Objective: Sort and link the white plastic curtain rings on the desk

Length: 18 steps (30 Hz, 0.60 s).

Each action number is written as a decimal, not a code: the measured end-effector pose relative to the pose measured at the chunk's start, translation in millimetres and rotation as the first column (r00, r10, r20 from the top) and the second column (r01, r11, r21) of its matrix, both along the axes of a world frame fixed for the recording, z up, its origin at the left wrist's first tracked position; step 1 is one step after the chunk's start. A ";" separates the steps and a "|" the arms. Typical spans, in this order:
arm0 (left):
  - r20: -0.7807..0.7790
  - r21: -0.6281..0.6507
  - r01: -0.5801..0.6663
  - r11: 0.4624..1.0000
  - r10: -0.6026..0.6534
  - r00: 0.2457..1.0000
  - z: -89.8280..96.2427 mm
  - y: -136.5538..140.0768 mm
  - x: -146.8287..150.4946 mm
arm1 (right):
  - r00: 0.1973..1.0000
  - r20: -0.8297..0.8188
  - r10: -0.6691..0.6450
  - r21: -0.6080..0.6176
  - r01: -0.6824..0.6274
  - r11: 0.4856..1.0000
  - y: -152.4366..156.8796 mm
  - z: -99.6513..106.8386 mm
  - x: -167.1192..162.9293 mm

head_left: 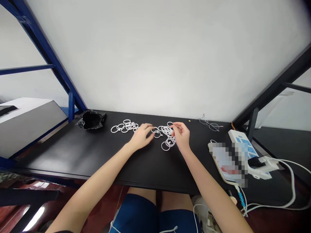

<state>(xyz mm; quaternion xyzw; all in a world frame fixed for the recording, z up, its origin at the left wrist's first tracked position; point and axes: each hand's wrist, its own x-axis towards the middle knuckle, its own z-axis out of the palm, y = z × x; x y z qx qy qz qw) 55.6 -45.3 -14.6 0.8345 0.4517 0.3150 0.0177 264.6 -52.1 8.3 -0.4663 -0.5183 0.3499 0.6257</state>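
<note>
Two loose groups of thin white rings, each with a small knob like a curtain ring, lie on the black table. My right hand (pixel 182 133) is closed in a pinch at the upper edge of the right pile (pixel 166 130), on a white ring (pixel 169 123). Several more rings sit just below its fingers. Between the two groups, my left hand (pixel 141 136) is low over the tabletop with its fingers apart and slightly bent. Its fingertips come close to a pair of rings (pixel 157 134); whether they touch is unclear. Left of that hand is the other group (pixel 126 126).
A crumpled black plastic bag (pixel 91 119) stands open at the table's back left. Eyeglasses (pixel 210 125) lie near the wall. To the right are a phone (pixel 223 165), a power strip (pixel 239 139) and white cables (pixel 293 181). Slanted metal posts (pixel 52 55) flank the table.
</note>
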 end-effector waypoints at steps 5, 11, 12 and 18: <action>-0.048 -0.150 0.195 0.969 -0.204 0.978 -18.7 -3.7 14.6 | 1.000 0.010 -0.011 -0.003 0.011 1.000 0.4 -2.7 1.0; 0.083 -0.221 0.280 0.934 -0.268 0.960 -13.4 3.8 3.3 | 1.000 -0.009 -0.010 -0.006 0.010 1.000 1.2 -2.3 -0.1; 0.106 -0.231 0.298 0.926 -0.281 0.954 -10.9 4.3 1.5 | 1.000 -0.009 -0.009 -0.007 0.009 1.000 1.3 -2.2 -0.3; 0.190 -0.280 0.285 0.917 -0.238 0.953 -4.1 6.3 -6.1 | 1.000 -0.023 -0.013 -0.027 0.013 1.000 0.4 -1.6 -1.0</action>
